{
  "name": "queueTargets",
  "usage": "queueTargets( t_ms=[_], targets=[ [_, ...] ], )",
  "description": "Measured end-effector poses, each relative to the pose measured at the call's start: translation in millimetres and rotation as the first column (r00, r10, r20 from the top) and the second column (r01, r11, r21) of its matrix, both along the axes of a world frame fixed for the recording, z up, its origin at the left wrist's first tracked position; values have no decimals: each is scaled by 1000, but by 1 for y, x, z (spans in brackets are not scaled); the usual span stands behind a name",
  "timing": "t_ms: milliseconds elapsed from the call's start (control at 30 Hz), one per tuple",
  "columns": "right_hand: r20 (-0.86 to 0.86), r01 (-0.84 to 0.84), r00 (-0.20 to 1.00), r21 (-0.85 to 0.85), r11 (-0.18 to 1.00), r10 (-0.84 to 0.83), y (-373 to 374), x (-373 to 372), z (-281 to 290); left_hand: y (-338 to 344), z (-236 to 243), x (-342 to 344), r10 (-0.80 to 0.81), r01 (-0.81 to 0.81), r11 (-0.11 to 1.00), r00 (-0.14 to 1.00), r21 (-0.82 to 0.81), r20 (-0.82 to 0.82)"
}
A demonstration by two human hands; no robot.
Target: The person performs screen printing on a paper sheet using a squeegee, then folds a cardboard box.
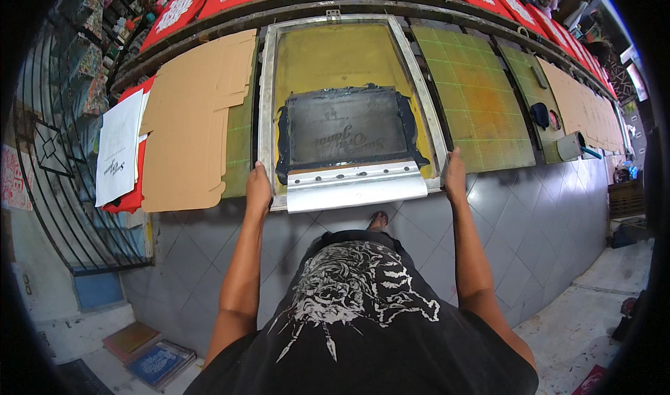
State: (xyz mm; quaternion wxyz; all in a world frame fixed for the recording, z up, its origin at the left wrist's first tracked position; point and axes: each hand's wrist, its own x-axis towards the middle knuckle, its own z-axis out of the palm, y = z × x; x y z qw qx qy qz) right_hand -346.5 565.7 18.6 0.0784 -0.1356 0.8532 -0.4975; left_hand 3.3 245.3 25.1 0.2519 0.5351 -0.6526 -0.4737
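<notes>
Left of my hands lies a cardboard sheet (188, 123); my left hand (258, 191) grips the near left side of the screen frame (266, 102), positioned between my hands, metal squeegee (357, 189) across its near end. My right hand (456, 175) grips its right side, a green board (474, 98) beyond. I should keep both grips level, preventing squeegee slip.

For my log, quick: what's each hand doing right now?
Left hand: closed, holding the screen-printing frame by its left side.
Right hand: closed, holding its right side.
</notes>
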Motion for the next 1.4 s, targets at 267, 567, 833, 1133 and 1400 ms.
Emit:
queueTargets(
  t_ms=[267, 567, 833, 1133, 1400],
  targets=[
    [62, 1, 998, 28, 1000, -3, -4, -6, -12, -5, -27, -1, -7, 16, 994, 996, -105, 86],
    [180, -23, 983, 24, 999, 18, -9, -11, -25, -6, -42, -2, -10, 18, 997, 996, -81, 94],
    [61, -122, 991, -16, 992, 123, 21, -6, -26, 11, -41, 41, 56, 97, 906, 937, 411, -344],
    [-47, -236, 972, -269, 934, 232, 20, 15, -32, 40, -47, 24, 378, -56, 866, 724, 496, -578],
    [-508, -499, 556, 429, 753, 658, 16, 81, 66, 39, -54, 32, 381, -44, 866, 704, 499, -599]
  ],
)
